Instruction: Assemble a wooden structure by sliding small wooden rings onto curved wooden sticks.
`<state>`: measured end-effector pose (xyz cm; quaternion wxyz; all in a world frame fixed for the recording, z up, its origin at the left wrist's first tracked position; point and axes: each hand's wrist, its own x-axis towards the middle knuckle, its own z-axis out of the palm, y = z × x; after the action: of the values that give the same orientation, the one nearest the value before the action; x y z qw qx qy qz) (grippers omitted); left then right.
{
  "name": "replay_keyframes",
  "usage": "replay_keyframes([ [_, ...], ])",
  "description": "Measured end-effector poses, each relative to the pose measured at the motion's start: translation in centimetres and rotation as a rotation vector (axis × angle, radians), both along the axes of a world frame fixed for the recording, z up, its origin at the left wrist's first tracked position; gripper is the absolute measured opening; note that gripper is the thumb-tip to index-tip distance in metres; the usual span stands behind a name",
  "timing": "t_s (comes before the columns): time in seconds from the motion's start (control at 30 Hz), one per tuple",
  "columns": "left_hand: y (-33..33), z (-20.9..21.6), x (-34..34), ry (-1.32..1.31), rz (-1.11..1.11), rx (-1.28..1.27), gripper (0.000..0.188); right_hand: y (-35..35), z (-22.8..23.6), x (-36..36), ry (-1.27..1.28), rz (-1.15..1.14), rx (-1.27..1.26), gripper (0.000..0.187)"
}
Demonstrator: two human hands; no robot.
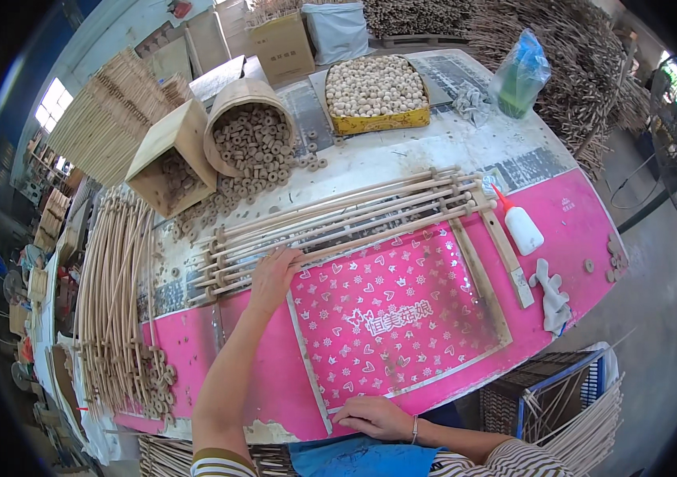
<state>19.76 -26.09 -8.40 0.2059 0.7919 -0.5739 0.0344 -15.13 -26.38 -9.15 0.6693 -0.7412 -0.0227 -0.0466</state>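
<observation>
My left hand (272,278) reaches forward to a row of wooden rods (346,208) and has its fingers closed on the nearest rod, close to the row's left end. Small wooden rings sit on the rods near both ends. My right hand (375,418) lies at the near table edge, fingers loosely bent and holding nothing visible. It is beside the lower left corner of a pink patterned sheet (394,318). A flat wooden bar (505,250) is at the row's right end, and a white glue bottle with a red tip (523,230) stands beside it.
Wooden rings (252,147) spill from a tipped round tub, next to a wooden box (171,163). A yellow tray of wooden balls (378,91) stands at the back. Bundled rods (116,302) lie left. A white glove (551,296) and a blue bag (523,75) are right.
</observation>
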Motion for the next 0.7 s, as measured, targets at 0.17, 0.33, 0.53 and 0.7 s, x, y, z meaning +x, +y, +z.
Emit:
replay_keyframes([
  [0.17, 2.1, 1.8, -1.4, 0.083, 0.002, -0.164, 0.016, 0.5, -0.7, 0.5, -0.038, -0.014, -0.012, 0.017],
  [0.33, 11.2, 7.8, -4.8, -0.082, 0.223, -0.153, 0.016, 1.3, -0.1, 0.7, 0.006, -0.065, -0.073, 0.012],
  [0.53, 30.4, 14.5, -12.6, -0.075, 0.792, -0.299, 0.012, 1.0, -1.1, -0.5, -0.01, -0.172, -0.109, 0.011],
  [0.7, 50.5, 14.3, -23.9, 0.117, 1.333, -0.607, 0.017, 1.6, -1.2, 0.0, 0.032, -0.093, -0.097, 0.01],
])
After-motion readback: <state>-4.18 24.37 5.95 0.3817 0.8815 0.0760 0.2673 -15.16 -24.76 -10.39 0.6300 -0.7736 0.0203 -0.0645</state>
